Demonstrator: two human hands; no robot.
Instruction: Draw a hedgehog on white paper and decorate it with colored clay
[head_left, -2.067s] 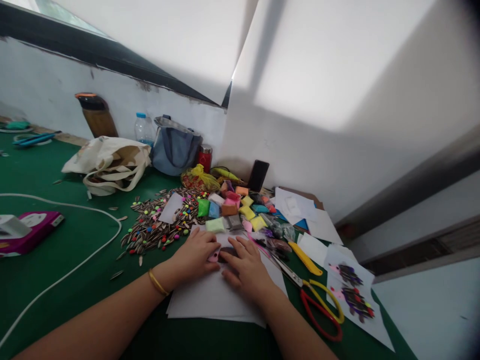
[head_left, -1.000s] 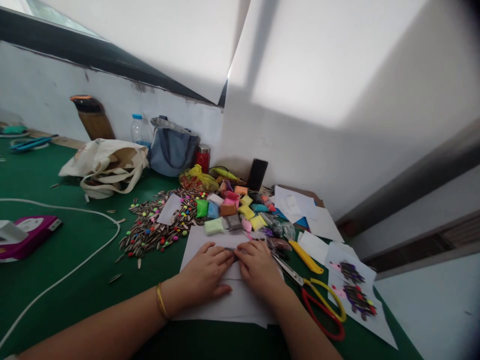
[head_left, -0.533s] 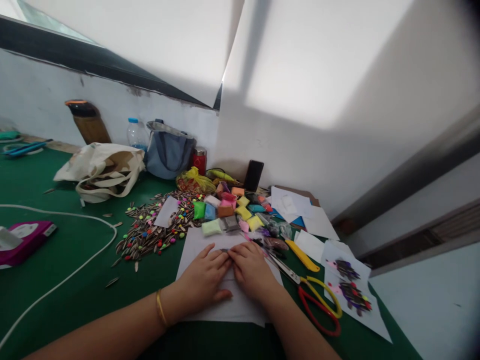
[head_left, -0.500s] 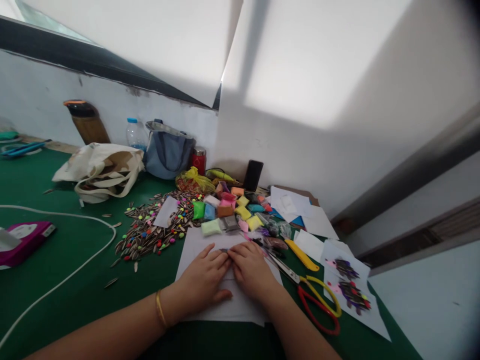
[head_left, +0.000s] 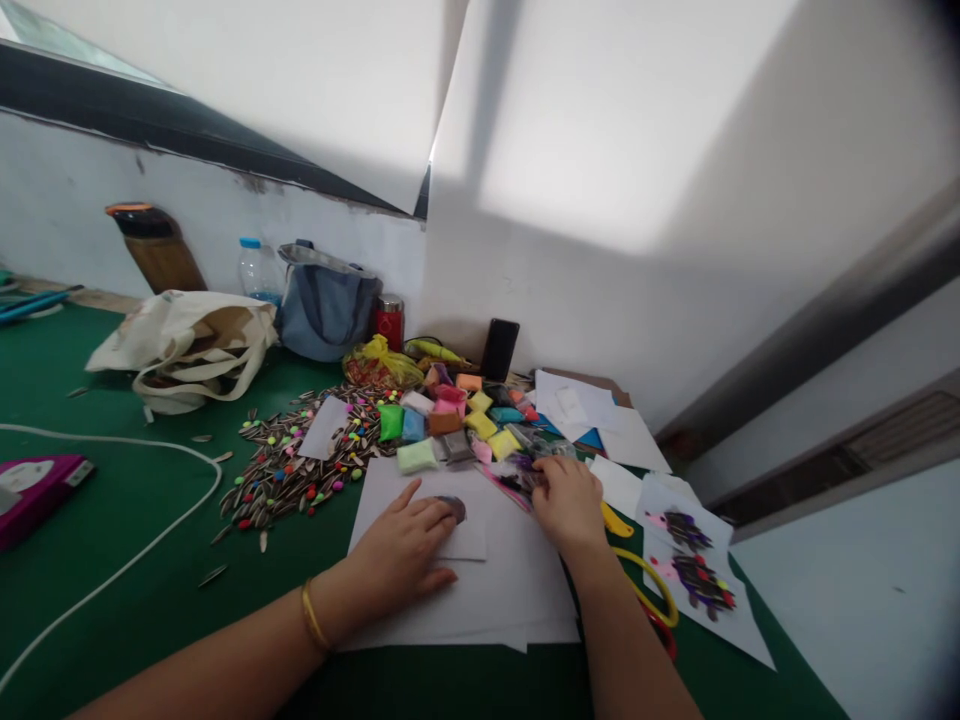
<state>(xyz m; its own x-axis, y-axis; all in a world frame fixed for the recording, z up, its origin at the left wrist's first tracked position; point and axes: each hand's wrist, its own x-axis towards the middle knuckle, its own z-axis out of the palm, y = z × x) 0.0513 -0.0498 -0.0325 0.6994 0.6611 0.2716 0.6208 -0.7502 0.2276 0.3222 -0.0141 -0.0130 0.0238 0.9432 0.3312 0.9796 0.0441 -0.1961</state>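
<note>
My left hand (head_left: 409, 545) lies flat with its fingers stretched out, the tips touching a flattened grey-brown lump, which looks like clay (head_left: 454, 508). The lump rests on a small white sheet (head_left: 469, 548) on top of larger white paper (head_left: 525, 590). My right hand (head_left: 568, 500) is to the right, its fingers curled down among the small clay packets beside the paper. What its fingertips hold, if anything, is hidden. Under my right wrist and forearm, the scissors (head_left: 658, 590) are partly covered; their yellow and red handles show. A yellow cutter (head_left: 616, 520) peeks out beside the wrist.
Sunflower seeds mixed with coloured balls (head_left: 289, 480) form a pile on the left. Colourful clay packets (head_left: 450, 420) lie behind the paper. At right is a sheet with seed hedgehogs (head_left: 701, 585). A phone (head_left: 500, 348), blue bag (head_left: 326, 310) and white cable (head_left: 161, 530) are around.
My right hand has left the grey-brown lump and moved right to the packets, uncovering the lump and small sheet. My left hand stays on the lump. The view has shifted slightly.
</note>
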